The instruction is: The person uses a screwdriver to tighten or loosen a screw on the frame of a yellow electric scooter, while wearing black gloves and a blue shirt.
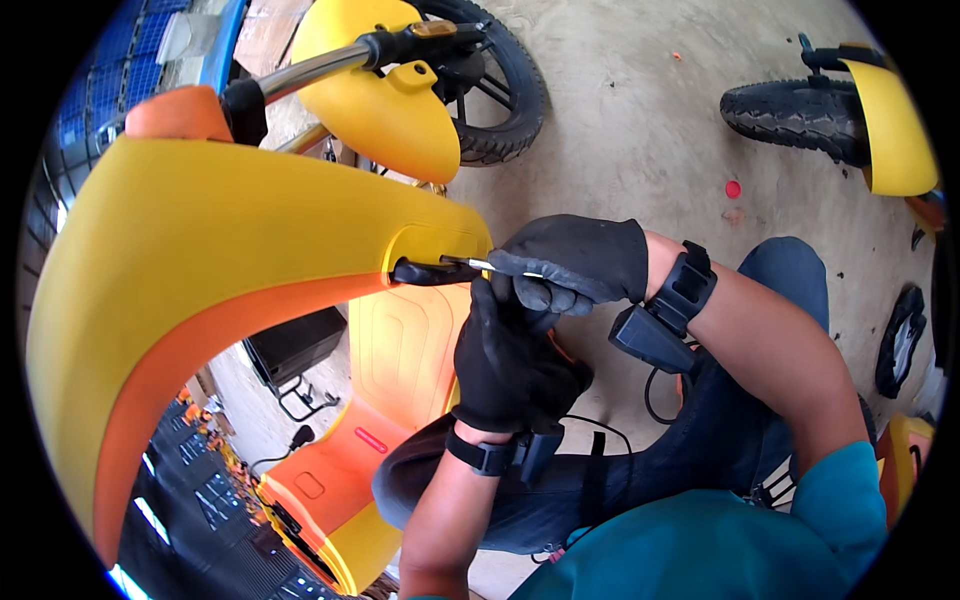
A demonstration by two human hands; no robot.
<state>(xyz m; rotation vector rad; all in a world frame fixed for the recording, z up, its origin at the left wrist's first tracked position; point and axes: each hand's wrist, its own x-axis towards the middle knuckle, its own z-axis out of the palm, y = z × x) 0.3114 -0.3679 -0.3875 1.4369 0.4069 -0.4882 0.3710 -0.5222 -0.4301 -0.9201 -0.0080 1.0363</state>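
Note:
My right hand point(575, 262), in a dark grey glove, is closed around a slim metal tool point(480, 264) shaped like a thin rod. Its dark tip points left and reaches the black recessed fitting point(430, 272) at the narrow end of a scooter's yellow front panel point(250, 205). Just below, my black-gloved left hand point(515, 365) is closed, its fingertips up beside the panel's end and partly covered by the right hand. Whatever those fingers may hold is hidden. The scooter's orange footboard and lower body point(405, 350) lie to the left of that hand.
A yellow fender point(385, 110) and black tyre point(515, 90) stand at the top. Another wheel point(795, 115) with a yellow fender point(890, 130) is at the upper right. A red cap point(733, 189) lies on the concrete floor. A black box point(295, 345) sits beyond the panel.

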